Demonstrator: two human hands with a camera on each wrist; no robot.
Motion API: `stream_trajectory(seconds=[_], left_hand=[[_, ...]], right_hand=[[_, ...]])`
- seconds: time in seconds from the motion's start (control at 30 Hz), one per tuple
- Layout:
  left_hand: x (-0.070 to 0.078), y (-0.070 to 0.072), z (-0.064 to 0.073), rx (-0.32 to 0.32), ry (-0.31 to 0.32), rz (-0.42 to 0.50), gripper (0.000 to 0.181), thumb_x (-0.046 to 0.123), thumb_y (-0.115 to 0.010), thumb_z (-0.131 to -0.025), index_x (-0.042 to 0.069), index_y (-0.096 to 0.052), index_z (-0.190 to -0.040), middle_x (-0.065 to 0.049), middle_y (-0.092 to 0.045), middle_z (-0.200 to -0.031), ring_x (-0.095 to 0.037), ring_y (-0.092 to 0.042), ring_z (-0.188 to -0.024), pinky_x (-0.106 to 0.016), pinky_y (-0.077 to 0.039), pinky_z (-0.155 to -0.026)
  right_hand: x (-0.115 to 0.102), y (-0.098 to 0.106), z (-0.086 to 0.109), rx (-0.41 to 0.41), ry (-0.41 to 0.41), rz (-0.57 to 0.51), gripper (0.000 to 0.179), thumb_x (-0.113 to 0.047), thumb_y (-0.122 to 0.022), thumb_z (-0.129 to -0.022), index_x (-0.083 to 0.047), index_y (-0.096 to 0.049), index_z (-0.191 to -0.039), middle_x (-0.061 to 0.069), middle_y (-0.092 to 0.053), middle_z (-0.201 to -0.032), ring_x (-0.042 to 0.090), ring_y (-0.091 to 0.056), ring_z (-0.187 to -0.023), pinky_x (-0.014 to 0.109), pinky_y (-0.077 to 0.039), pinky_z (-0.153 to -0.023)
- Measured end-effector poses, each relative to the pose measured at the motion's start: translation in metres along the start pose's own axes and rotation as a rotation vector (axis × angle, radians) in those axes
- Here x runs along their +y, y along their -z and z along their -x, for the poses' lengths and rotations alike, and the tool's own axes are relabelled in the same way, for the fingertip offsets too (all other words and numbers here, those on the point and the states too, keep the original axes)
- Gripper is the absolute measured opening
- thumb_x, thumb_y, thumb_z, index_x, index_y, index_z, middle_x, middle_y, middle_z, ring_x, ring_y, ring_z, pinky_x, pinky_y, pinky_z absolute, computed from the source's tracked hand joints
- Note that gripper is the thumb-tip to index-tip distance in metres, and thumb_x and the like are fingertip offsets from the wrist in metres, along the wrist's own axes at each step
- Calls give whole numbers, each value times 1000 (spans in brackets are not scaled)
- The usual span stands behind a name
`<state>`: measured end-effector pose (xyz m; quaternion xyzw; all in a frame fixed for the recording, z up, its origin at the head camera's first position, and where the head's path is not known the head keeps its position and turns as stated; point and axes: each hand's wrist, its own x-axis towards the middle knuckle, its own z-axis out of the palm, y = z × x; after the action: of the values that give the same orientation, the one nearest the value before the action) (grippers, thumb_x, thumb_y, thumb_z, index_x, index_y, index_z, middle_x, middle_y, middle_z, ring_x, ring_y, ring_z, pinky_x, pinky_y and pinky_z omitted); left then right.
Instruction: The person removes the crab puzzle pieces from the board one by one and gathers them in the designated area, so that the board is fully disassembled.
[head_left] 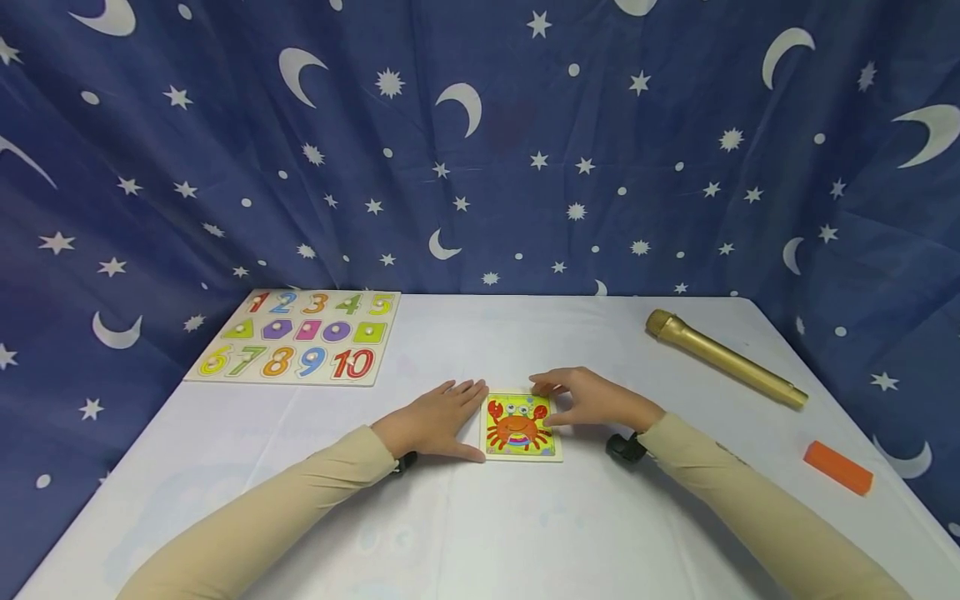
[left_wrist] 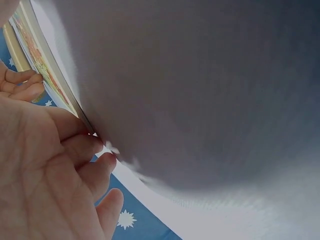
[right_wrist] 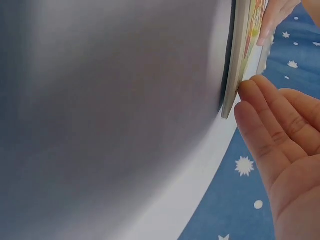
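A small square crab puzzle (head_left: 518, 427), an orange crab on a yellow-green ground in a pale wooden frame, lies flat on the white table. Along its left side rests my left hand (head_left: 442, 419), fingers extended and thumb by the near left corner. In the left wrist view, fingertips of the left hand (left_wrist: 45, 170) meet the edge of the board (left_wrist: 47, 60). My right hand (head_left: 596, 398) is at the puzzle's right side, thumb over the right edge and fingers near the far right corner. The right wrist view has the right hand's fingers (right_wrist: 265, 110) nearly straight beside the board's edge (right_wrist: 240, 55).
A wooden number and shape board (head_left: 258, 342) lies at the back left. At the back right is a gold microphone (head_left: 723, 358), with an orange block (head_left: 837, 467) nearer the right table edge. A blue curtain (head_left: 510, 150) with moons and stars hangs behind the table (head_left: 480, 533).
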<state>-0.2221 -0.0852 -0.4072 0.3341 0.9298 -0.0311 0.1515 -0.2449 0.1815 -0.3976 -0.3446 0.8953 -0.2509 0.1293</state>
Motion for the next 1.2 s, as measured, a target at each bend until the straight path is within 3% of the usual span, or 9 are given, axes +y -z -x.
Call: stream_trajectory(seconds=[0.27,0.73,1.03,1.2], left_hand=[[1,1,1,-3,-5,-5,102,74,-49,-79,10,-15,-152,-4,-15,-159,-21,-17,-147,-40,-15,-121],[-1,-2,0,12,-5,-26,104,76,-47,-78,10,-15,-152,-5,-14,-159,-22,-16,-147,-41,-15,-120],[2,0,4,19,-5,-33,103,75,-48,-79,9,-16,-151,-5,-15,-159,-21,-16,-147,-41,-16,-120],[2,2,4,12,-1,-27,103,75,-48,-79,9,-16,-151,-5,-15,-159,-21,-16,-147,-40,-15,-120]], right_hand=[[-5,-3,-13,-27,36,36,65,-32,-76,-79,1,-53,-130,7,-68,-116,18,-64,-102,37,-53,-92],[-18,-9,-42,-90,-15,-13,62,-31,-76,-79,-1,-55,-129,5,-68,-111,17,-64,-102,33,-53,-93],[-20,-13,-52,-87,16,-8,47,-22,-77,-79,-2,-62,-118,1,-67,-94,9,-58,-82,21,-53,-81],[-24,-13,-51,-90,4,26,47,-25,-78,-77,-3,-63,-116,1,-65,-96,9,-56,-83,20,-51,-80]])
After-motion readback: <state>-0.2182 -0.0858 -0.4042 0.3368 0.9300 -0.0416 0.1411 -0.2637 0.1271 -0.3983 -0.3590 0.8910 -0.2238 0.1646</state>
